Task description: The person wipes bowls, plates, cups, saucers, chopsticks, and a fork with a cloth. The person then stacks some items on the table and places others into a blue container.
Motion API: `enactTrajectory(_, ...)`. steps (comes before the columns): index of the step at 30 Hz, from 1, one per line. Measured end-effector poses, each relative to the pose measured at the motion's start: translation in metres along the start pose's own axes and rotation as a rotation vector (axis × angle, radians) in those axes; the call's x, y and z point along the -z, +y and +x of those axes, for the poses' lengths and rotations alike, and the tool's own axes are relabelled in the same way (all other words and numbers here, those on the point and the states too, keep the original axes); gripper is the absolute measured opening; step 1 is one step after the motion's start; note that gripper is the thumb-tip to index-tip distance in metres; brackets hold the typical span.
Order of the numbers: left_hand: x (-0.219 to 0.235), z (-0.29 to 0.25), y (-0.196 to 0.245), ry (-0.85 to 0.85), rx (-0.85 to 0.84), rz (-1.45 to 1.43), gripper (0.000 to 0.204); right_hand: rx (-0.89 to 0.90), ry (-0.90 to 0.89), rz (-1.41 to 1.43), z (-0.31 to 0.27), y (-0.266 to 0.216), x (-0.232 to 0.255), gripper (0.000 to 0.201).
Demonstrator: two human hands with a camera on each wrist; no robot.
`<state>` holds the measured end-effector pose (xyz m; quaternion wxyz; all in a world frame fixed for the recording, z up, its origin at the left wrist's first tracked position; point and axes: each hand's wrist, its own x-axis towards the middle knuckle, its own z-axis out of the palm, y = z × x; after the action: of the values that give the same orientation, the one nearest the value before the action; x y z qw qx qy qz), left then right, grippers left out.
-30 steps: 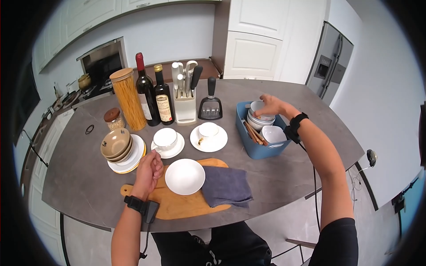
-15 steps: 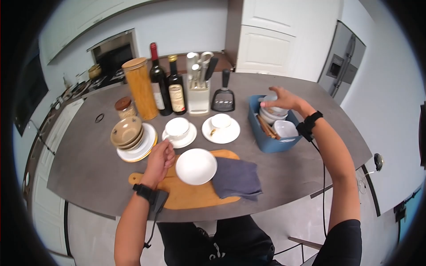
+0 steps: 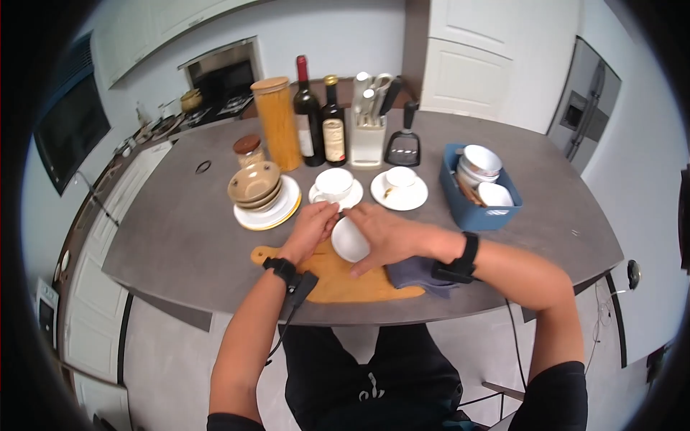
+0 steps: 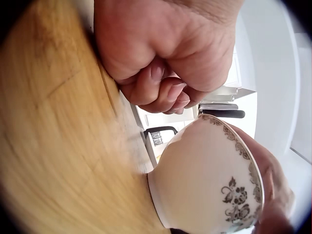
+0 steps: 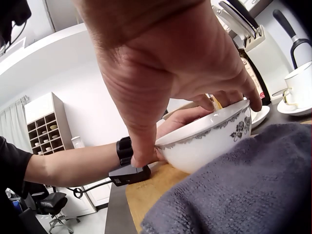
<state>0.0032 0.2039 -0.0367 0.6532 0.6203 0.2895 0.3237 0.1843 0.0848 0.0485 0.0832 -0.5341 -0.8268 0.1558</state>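
A white bowl (image 3: pixel 350 241) with a dark floral band outside stands on the wooden board (image 3: pixel 338 284). My right hand (image 3: pixel 392 233) spans it from above and grips its rim, thumb on the near side and fingers on the far side, as the right wrist view of the bowl (image 5: pixel 204 141) shows. Left of the bowl is my left hand (image 3: pixel 310 231), fingers curled in and holding nothing; in the left wrist view this hand (image 4: pixel 165 53) is just above the bowl (image 4: pixel 204 180). A dark folded cloth (image 3: pixel 420 276) lies on the board's right part.
Behind the hands stand two white cups (image 3: pixel 334 183) on saucers. Brown bowls (image 3: pixel 255 185) sit on plates at the left. Pasta jar (image 3: pixel 278 122), small jar, two bottles, knife block (image 3: pixel 369 144) and spatula line the back. A blue basket (image 3: pixel 474 214) at the right holds bowls.
My right hand has left the bowls in the blue basket, moved left and taken hold of the white bowl's rim. My left hand stays beside that bowl. The head view has shifted.
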Motion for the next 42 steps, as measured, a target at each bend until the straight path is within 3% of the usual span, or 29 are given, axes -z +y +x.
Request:
enactTrajectory(4,0.004,0.007,-0.012,0.032,0.013,-0.081,0.025,-0.042,0.085,0.006,0.002,-0.003,-0.005,0.095)
enactTrajectory(8,0.001,0.003,-0.005,-0.026,0.0,-0.159,0.024,-0.043,0.204,0.023,-0.011,0.007,0.031,0.092)
enactTrajectory(10,0.001,-0.001,0.0,-0.016,0.043,-0.116,0.026,-0.062,0.402,-0.067,-0.017,0.037,0.056,0.092)
enactTrajectory(16,-0.002,-0.003,0.006,-0.014,0.059,-0.105,0.027,-0.47,0.49,-0.196,-0.048,0.155,0.139,0.101)
enactTrajectory(19,-0.003,-0.002,0.005,-0.006,0.061,-0.094,0.028,-0.616,0.487,-0.163,-0.063,0.21,0.154,0.105)
enactTrajectory(24,-0.004,-0.002,0.008,0.014,0.091,-0.07,0.028,-0.684,0.459,-0.148,-0.075,0.253,0.149,0.101)
enactTrajectory(29,-0.004,-0.003,0.008,0.009,0.082,-0.074,0.028,-0.782,0.357,-0.094,-0.078,0.262,0.147,0.111)
enactTrajectory(39,-0.002,0.001,0.003,-0.001,0.082,-0.099,0.027,-0.785,0.256,0.003,-0.088,0.265,0.136,0.128)
enactTrajectory(41,-0.001,0.0,0.004,-0.014,0.082,-0.089,0.027,-0.63,0.549,-0.362,-0.097,0.262,0.129,0.11)
enactTrajectory(42,-0.002,-0.001,0.005,-0.011,0.079,-0.092,0.027,-0.626,0.548,-0.366,-0.101,0.261,0.133,0.11)
